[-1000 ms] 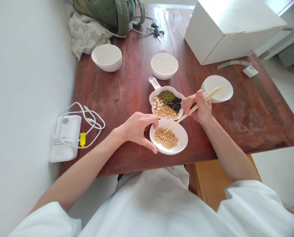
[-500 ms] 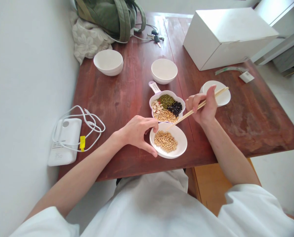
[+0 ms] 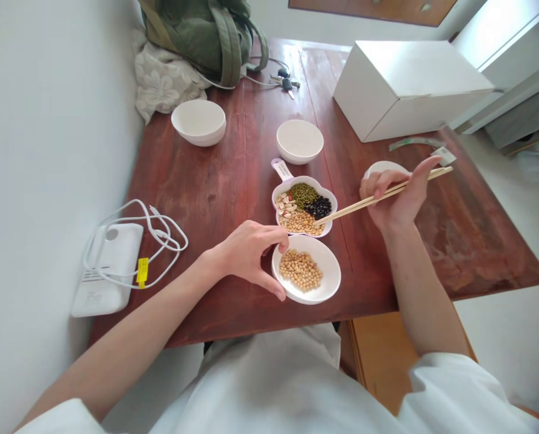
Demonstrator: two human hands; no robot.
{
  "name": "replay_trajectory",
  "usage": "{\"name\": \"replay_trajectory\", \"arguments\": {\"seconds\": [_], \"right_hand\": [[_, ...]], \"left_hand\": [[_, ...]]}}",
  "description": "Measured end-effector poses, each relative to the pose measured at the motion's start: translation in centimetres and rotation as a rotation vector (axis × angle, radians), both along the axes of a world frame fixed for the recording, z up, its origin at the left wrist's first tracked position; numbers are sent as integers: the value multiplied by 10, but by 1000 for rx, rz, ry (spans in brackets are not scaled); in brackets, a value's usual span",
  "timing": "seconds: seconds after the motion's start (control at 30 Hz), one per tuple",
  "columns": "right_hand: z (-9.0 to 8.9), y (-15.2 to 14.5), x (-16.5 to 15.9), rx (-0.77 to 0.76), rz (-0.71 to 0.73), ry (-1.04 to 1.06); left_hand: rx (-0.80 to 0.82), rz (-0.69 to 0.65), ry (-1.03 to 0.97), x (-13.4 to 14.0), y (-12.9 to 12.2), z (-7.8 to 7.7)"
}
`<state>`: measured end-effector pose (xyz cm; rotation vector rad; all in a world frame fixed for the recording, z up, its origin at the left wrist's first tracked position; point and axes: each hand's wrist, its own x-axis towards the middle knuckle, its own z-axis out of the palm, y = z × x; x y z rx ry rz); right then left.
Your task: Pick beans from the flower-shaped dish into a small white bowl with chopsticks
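My left hand (image 3: pixel 255 256) grips the left rim of a white bowl (image 3: pixel 330 277), thumb and fingers spread around its edge. Soybeans (image 3: pixel 302 270) lie in that bowl. Held in my right hand (image 3: pixel 398 196) is a pair of wooden chopsticks (image 3: pixel 355 207), whose tips reach the soybean part of a divided dish (image 3: pixel 334 199). The dish is flower-shaped with a lilac rim and a handle, directly behind the bowl. Beside its soybeans (image 3: pixel 301 222) are peanuts (image 3: pixel 286 206), green mung beans (image 3: pixel 302 196) and black beans (image 3: pixel 319 208). Whether a bean is between the tips, I cannot tell.
White bowls (image 3: pixel 199 122) (image 3: pixel 300 141) stand farther back; another bowl (image 3: pixel 387 167) is partly behind my right hand. A white box (image 3: pixel 414 90), keys (image 3: pixel 285 81) and a green bag (image 3: pixel 197 42) are at the back. A power bank (image 3: pixel 109 271) with a cable lies left.
My right hand has moved right, and the chopstick tips have gone from the bowl of soybeans to the divided dish. My left hand stays on the bowl. The view has tilted slightly upward.
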<state>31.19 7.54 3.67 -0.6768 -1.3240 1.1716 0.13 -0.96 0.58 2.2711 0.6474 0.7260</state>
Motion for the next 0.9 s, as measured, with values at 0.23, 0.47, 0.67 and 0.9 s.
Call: {"name": "replay_trajectory", "arguments": {"seconds": [0.23, 0.47, 0.67, 0.9], "right_hand": [[5, -4, 12, 38, -29, -84], [4, -8, 19, 42, 24, -210], [5, -17, 18, 170, -56, -308], [7, -16, 22, 275, 44, -342]], "left_hand": [[-19, 1, 41, 0, 0, -1], [0, 4, 27, 0, -1, -4], [-8, 11, 41, 0, -1, -3], [-22, 14, 50, 1, -2, 0]]}}
